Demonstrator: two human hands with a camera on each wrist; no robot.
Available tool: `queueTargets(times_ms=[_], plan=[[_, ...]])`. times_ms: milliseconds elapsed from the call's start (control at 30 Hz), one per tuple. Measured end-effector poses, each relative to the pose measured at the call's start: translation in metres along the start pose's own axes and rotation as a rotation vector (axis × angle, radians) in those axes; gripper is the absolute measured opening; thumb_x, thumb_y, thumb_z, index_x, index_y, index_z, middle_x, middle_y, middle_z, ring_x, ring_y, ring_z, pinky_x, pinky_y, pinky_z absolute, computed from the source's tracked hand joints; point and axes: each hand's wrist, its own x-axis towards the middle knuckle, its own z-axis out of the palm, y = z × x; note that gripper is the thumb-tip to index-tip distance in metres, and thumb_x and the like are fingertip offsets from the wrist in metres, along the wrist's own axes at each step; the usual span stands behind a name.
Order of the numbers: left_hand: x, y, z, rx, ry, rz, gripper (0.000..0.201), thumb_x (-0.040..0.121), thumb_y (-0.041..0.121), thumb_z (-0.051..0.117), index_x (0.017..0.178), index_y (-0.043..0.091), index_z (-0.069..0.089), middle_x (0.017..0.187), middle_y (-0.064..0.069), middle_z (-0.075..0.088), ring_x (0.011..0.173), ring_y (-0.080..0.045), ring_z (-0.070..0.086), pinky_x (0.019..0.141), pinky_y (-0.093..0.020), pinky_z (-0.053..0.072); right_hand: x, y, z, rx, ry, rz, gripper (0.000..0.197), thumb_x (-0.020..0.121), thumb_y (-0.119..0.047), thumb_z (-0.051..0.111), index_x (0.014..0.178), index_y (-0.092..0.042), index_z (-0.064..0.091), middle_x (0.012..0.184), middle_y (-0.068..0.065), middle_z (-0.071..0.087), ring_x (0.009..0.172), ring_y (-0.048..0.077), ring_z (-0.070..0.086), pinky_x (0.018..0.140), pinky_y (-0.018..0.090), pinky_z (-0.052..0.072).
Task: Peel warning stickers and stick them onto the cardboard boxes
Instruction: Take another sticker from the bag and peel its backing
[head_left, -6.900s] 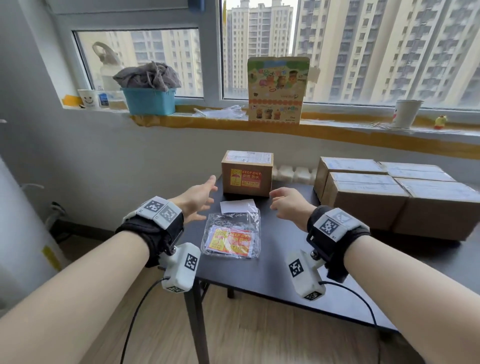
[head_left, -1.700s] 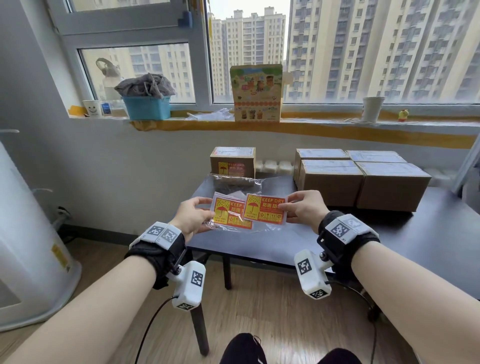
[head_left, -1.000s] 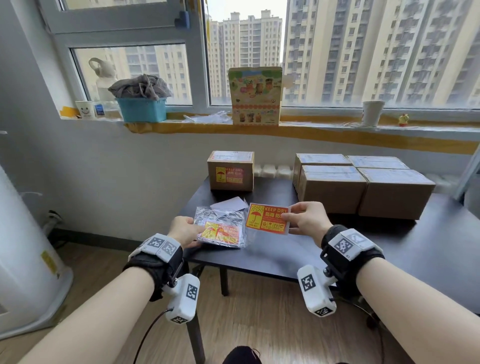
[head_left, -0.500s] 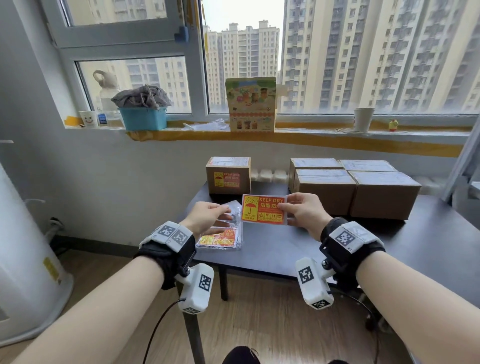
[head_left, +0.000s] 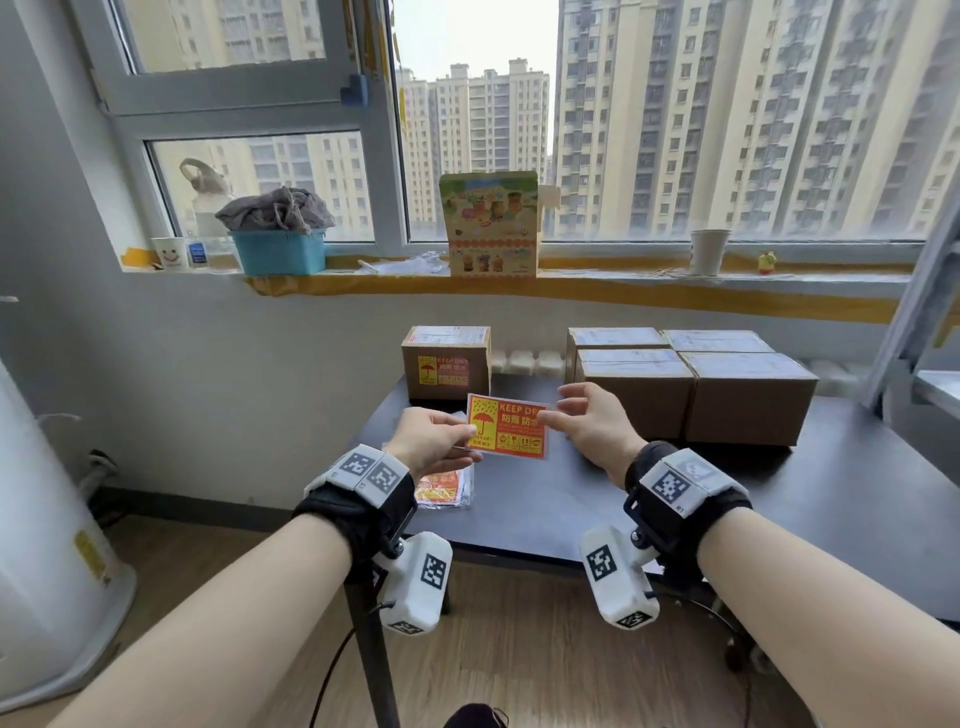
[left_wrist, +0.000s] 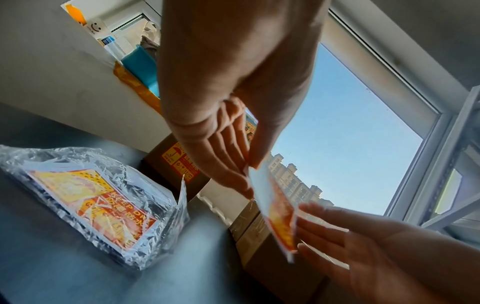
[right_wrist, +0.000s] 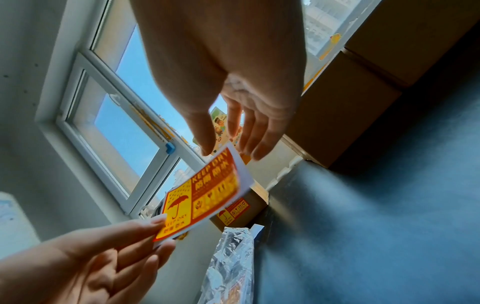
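Beyond the window stand tall apartment blocks, and under its sill a dark table (head_left: 649, 499) stands against the wall. Both hands hold one red-and-yellow "KEEP DRY" sticker sheet (head_left: 507, 426) in the air above the table's near left part, its printed face toward the person. The left hand (head_left: 434, 440) pinches the sheet's left edge between thumb and fingers, while the right hand (head_left: 589, 423) pinches the right edge at the upper corner with thumb and forefinger, its other fingers loosely spread. Below the left hand a crinkled clear plastic bag (left_wrist: 103, 197) lies on the table with more of the same stickers inside it. At the back left of the table a single cardboard box (head_left: 447, 361) already carries such a sticker on its front face. To its right, well apart, four closed cardboard boxes (head_left: 691, 379) sit pressed together in a block, their front faces bare. On the sill a blue basket (head_left: 279, 251) holds a heap of grey cloth (head_left: 275, 208), with a smiley-face cup (head_left: 170, 253) beside it, a colourful printed carton (head_left: 490, 223) upright in the middle, and a white paper cup (head_left: 709, 251) farther right.
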Motion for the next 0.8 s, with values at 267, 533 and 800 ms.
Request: queueTargets(times_ms=[267, 533, 800], plan=[[-0.001, 0.011, 0.011, 0.056, 0.054, 0.067, 0.008, 0.090, 0.008, 0.060, 0.091, 0.001, 0.063, 0.078, -0.013, 0.066, 0.061, -0.019, 0.067, 0.054, -0.022, 0.056, -0.013, -0.021, 0.019, -0.118, -0.171, -0.183, 0.028, 0.089, -0.003, 0.058, 0.116, 0.001, 0.062, 0.114, 0.014, 0.065, 0.098, 0.017, 0.060, 0.092, 0.030, 0.050], [-0.005, 0.011, 0.025, 0.000, 0.020, 0.121, 0.016, 0.088, 0.015, 0.065, 0.085, 0.000, 0.069, 0.082, -0.016, 0.069, 0.070, -0.022, 0.067, 0.070, -0.028, 0.058, -0.015, -0.011, 0.034, 0.089, -0.182, -0.063, 0.026, 0.090, 0.002, 0.054, 0.114, 0.008, 0.062, 0.106, 0.025, 0.066, 0.092, 0.028, 0.062, 0.092, 0.041, 0.052], [-0.006, 0.012, 0.033, -0.018, 0.006, 0.119, 0.019, 0.086, 0.013, 0.067, 0.091, -0.006, 0.068, 0.082, -0.016, 0.067, 0.074, -0.026, 0.066, 0.072, -0.029, 0.057, -0.017, -0.006, 0.032, 0.256, -0.201, -0.007, 0.022, 0.091, 0.006, 0.049, 0.110, 0.009, 0.062, 0.096, 0.019, 0.063, 0.076, 0.019, 0.060, 0.072, 0.019, 0.052]])
